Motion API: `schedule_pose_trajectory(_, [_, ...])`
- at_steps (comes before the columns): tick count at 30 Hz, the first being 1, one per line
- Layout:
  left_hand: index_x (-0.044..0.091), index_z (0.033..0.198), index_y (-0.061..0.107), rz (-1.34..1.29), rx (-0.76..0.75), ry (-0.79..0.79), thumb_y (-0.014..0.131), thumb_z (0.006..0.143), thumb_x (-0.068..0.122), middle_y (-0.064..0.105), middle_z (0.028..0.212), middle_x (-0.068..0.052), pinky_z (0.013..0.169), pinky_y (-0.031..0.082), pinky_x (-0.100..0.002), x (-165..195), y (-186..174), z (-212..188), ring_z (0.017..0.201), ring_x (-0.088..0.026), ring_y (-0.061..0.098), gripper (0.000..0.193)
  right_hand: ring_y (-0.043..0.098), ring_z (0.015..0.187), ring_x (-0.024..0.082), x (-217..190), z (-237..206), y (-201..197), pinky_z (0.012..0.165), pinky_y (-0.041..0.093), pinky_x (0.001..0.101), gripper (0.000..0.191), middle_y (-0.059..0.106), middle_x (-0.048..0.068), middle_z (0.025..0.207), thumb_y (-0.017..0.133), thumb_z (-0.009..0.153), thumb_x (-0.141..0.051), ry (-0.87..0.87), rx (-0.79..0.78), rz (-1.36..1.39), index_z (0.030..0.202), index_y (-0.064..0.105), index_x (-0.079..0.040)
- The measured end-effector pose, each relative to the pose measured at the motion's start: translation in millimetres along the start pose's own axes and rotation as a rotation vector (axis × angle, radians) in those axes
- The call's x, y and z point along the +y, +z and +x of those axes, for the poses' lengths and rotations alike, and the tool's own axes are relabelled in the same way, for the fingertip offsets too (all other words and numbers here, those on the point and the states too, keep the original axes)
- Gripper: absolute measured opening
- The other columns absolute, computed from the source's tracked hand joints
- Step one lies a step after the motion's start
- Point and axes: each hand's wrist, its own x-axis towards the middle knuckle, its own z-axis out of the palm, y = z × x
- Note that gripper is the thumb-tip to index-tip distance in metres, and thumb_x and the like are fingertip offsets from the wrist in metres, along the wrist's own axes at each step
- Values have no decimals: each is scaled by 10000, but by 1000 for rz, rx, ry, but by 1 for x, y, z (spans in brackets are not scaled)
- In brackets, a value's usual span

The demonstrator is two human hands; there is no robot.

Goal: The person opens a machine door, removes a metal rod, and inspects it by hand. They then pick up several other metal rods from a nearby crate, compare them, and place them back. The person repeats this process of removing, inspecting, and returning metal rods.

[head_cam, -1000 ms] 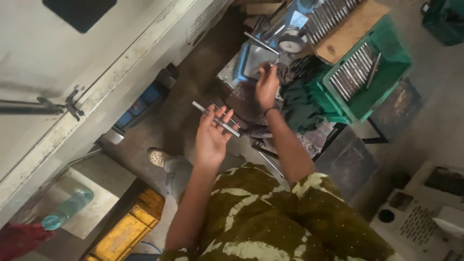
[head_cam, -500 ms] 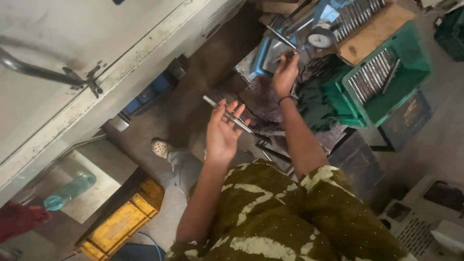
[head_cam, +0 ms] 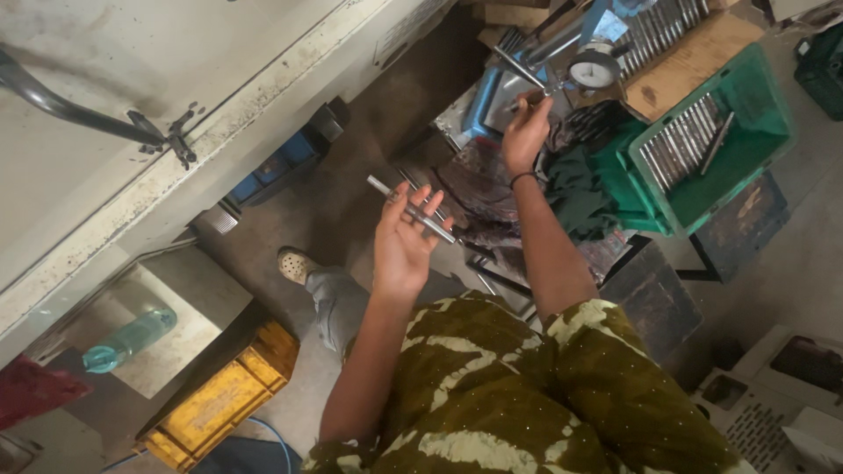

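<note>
My left hand (head_cam: 402,241) is raised palm up, and a thin metal rod (head_cam: 411,211) lies across its fingers, held loosely. My right hand (head_cam: 525,136) reaches farther out to a blue gauge fixture (head_cam: 492,96). Its fingertips are pinched on a slim metal piece just below the round dial gauge (head_cam: 594,68). A dark green cloth (head_cam: 575,189) lies on the work surface beside my right wrist. I cannot see what my right palm covers.
A green crate (head_cam: 755,96) with several metal rods stands to the right, with a wooden tray of rods (head_cam: 685,53) behind it. A large beige machine (head_cam: 176,105) fills the left. Below it are a yellow crate (head_cam: 219,399) and a teal bottle (head_cam: 127,341).
My right hand has stretched farther out to the dial gauge fixture. My left hand still carries the rod, with its fingers spread a little wider. The view has shifted slightly.
</note>
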Motion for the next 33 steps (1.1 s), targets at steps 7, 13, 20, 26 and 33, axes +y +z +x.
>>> schedule_pose_trajectory(7, [170, 1273, 494, 1, -1, -34, 565, 989, 301, 596, 1242, -82, 1057, 445, -615, -4, 0, 1, 1356, -320, 536, 321, 751, 942, 345, 1, 1, 1, 800, 553, 402, 118, 727, 168, 990, 555, 1040, 5, -1, 0, 9, 1144, 507, -21])
schedule_pose_trajectory(13, [163, 1265, 513, -11, 0, -20, 582, 994, 312, 607, 1235, -68, 1037, 461, -607, -4, -3, -1, 1343, -323, 544, 317, 749, 949, 347, 11, 1, 3, 820, 555, 406, 107, 726, 173, 990, 557, 1041, 19, -33, 7, 13, 1129, 509, -20])
schedule_pose_trajectory(20, [162, 1262, 504, 3, -22, -16, 580, 989, 311, 618, 1232, -73, 1039, 471, -607, -4, -1, -1, 1346, -321, 552, 320, 762, 937, 342, 23, 0, 6, 811, 562, 418, 116, 735, 176, 971, 572, 1038, -7, 13, 11, 30, 1132, 505, -12])
schedule_pose_trajectory(26, [153, 1276, 503, 0, -20, -13, 562, 1001, 311, 616, 1237, -79, 1042, 465, -599, -2, 1, 2, 1343, -319, 556, 323, 740, 924, 391, 23, 0, 6, 753, 550, 452, 135, 735, 198, 976, 593, 1044, -43, 7, 21, -44, 1149, 513, -11])
schedule_pose_trajectory(33, [155, 1243, 521, -4, -4, -16, 557, 984, 291, 614, 1212, -63, 1034, 475, -585, 4, 4, 3, 1308, -307, 567, 295, 730, 891, 404, 17, 1, 6, 741, 541, 473, 124, 729, 199, 946, 582, 1049, -54, 35, 26, -26, 1154, 521, -29])
